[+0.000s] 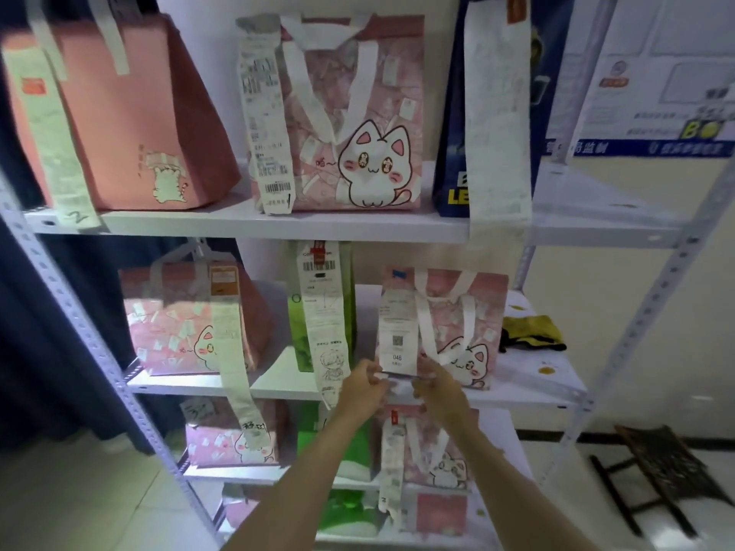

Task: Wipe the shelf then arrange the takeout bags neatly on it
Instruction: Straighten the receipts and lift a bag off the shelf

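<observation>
Reaching up from the bottom of the frame, both hands meet at the lower edge of a receipt [399, 336] that hangs on the front of a pink cat bag [469, 332] at centre right. The left hand [368, 385] pinches the slip's lower left corner with curled fingers [378, 369], and the right hand [437, 387] pinches its lower right corner the same way. That bag stands on the middle shelf [278, 385], right of a green bag [314, 312] and another pink cat bag [187, 320]. A yellow cloth [531, 332] lies crumpled on the shelf just right of the held bag. On the top shelf [278, 226], across the upper frame, stand a plain pink bag [131, 113], a large pink cat bag [358, 121] and a dark blue bag [453, 153], each with a long receipt. More pink and green bags fill the lower shelves, low in the frame.
</observation>
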